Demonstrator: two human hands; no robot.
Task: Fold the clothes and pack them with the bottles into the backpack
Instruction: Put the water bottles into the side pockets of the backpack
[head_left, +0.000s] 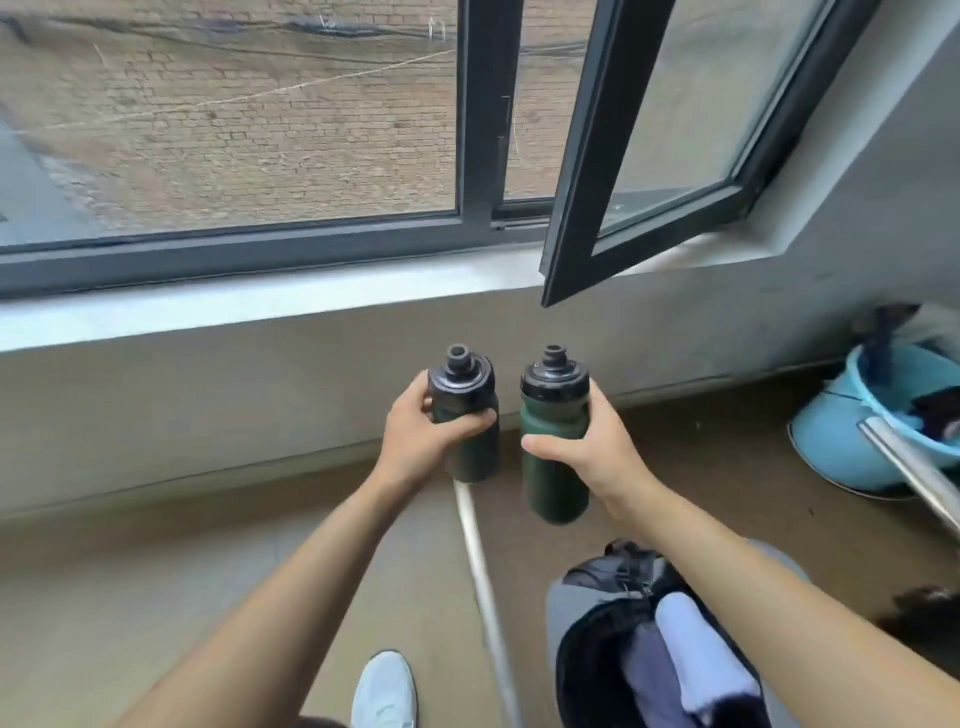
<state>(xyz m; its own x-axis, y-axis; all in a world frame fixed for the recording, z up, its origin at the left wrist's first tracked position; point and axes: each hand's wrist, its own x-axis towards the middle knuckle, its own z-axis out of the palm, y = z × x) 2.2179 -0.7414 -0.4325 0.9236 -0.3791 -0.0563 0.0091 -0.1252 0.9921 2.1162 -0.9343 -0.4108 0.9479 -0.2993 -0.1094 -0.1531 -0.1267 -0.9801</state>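
Two slim, cylindrical bottles of matte dark green plastic, each with a ribbed black screw cap and a stubby spout, are held upright side by side above the floor (156, 597), just in front of the low wall under the window (234, 130). The left hand (423, 436) wraps the left bottle (465, 397) just below its cap, fingers curled round the front and thumb behind. The right hand (605, 447) grips the right bottle (553, 478) at its waisted middle, thumb across the near side, the other fingers hidden behind it. The bottles are close but apart. Near right, below the right forearm, the backpack (576, 608) stands unzipped: grey woven fabric with a black lining, and inside it soft folded clothes (696, 660) in pale lilac and darker purple. A thin white pole (483, 571) runs along the floor from under the left bottle toward the near edge, beside a white shoe (384, 691). At far right sits a round, light blue plastic bucket (852, 415) with dark cloth in it, and a shiny metal tube (909, 467) crosses its rim. The smooth grey sill (260, 306) lies under a dark metal frame, one sash swung inward.
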